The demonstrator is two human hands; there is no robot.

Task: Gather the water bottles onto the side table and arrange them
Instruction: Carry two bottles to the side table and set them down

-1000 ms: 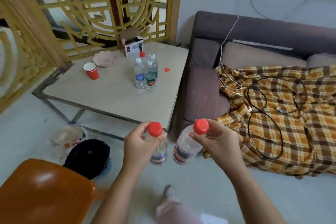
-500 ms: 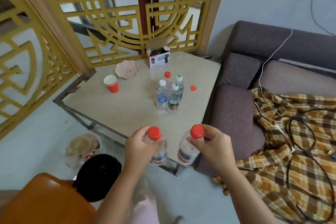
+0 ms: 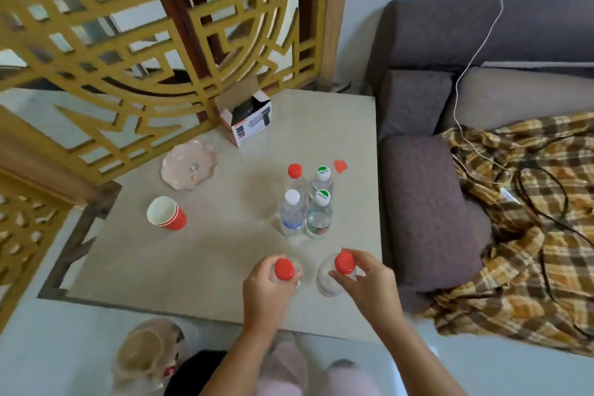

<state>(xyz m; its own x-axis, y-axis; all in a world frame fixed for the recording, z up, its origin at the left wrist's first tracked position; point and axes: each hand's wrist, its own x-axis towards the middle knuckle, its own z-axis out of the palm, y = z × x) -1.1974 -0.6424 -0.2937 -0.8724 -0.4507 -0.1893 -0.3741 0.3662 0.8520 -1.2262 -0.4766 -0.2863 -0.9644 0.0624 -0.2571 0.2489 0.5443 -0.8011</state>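
On the beige side table [image 3: 193, 260], a red-capped bottle [image 3: 295, 171], a white-capped bottle [image 3: 292, 212] and two green-capped bottles [image 3: 322, 199] are standing upright in a tight cluster. Nearer, the left held bottle [image 3: 284, 268] and right held bottle [image 3: 344, 263], both red-capped, are being gripped upright, side by side.

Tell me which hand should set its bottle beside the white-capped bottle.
Probably the left hand: its red-capped bottle is over the table, straight in front of the white-capped bottle. The right hand holds its bottle nearer the front green-capped bottle.
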